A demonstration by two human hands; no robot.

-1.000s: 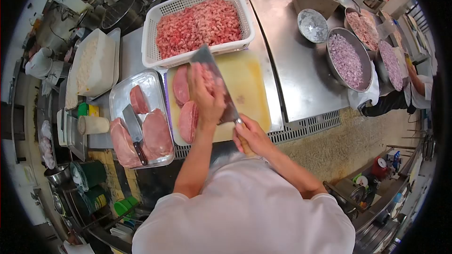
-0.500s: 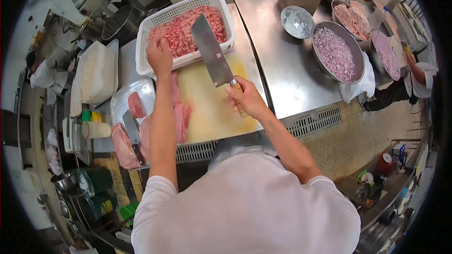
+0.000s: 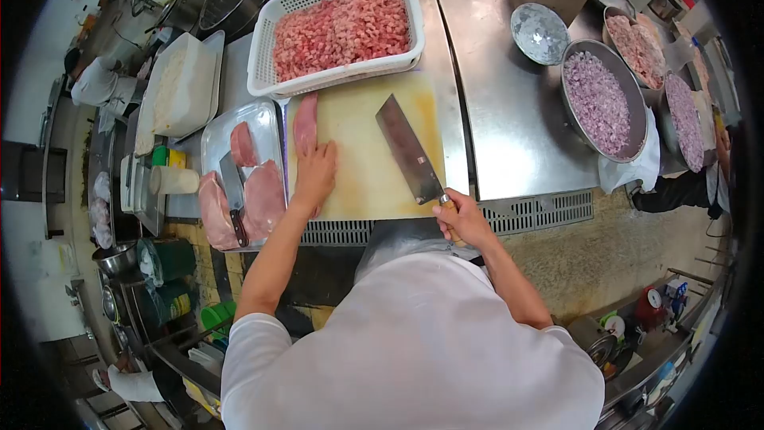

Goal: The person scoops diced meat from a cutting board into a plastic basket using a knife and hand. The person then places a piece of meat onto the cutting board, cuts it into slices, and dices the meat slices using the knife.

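Gripping cleaver [image 3: 410,151] beside board's [image 3: 360,171] edge, right hand [image 3: 464,220] has room; left hand [image 3: 316,175] touches meat [image 3: 305,122], grip unclear.

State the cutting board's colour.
The board is mostly pale yellow, best seen in the head view.

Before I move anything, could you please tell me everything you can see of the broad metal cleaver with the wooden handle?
The broad, dark-grey metal cleaver has a long, roughly rectangular blade, a shiny metal collar and a pale, wooden-looking handle. A few small pale bits cling to the blade's face. The right hand grips the handle; the blade slants up and left in the view over the yellowish cutting board. Whether it touches the board is unclear.
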